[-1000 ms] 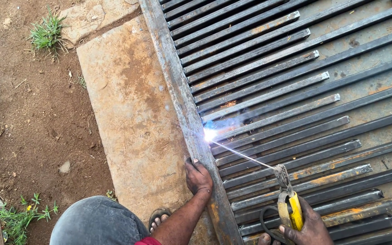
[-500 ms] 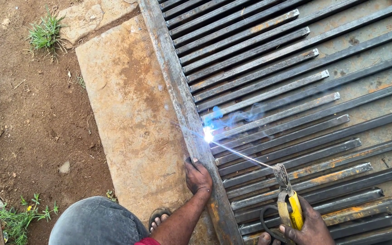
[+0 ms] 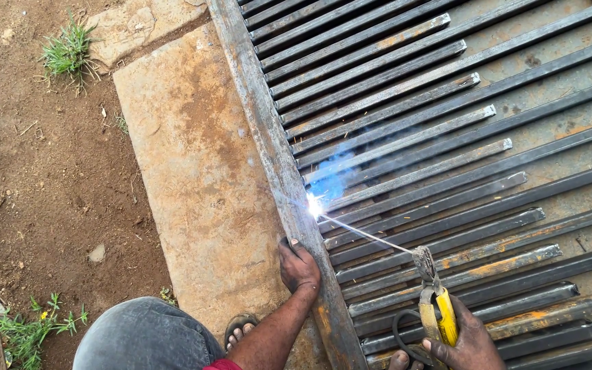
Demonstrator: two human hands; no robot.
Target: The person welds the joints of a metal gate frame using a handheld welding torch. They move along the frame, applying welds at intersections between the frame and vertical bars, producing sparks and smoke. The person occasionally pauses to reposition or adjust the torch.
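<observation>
Little has moved since the earlier frames: only the blue smoke (image 3: 330, 179) has thickened and drifted up from the arc (image 3: 315, 204), while both hands hold their places.

Nearest, the right hand (image 3: 466, 339) is clenched around the yellow electrode holder (image 3: 438, 310), its thin rod (image 3: 364, 235) reaching left and far to the spark. The left hand (image 3: 298, 264) rests, fingers curled, on the long frame rail (image 3: 268, 147) just near the arc. That bare hand risks burns from spatter. A sandalled foot (image 3: 240, 330) sits close too, beside the concrete slab (image 3: 193, 171). Should the rod stick or waver, the joint between rail and steel bars (image 3: 405, 137) could be weak.
</observation>
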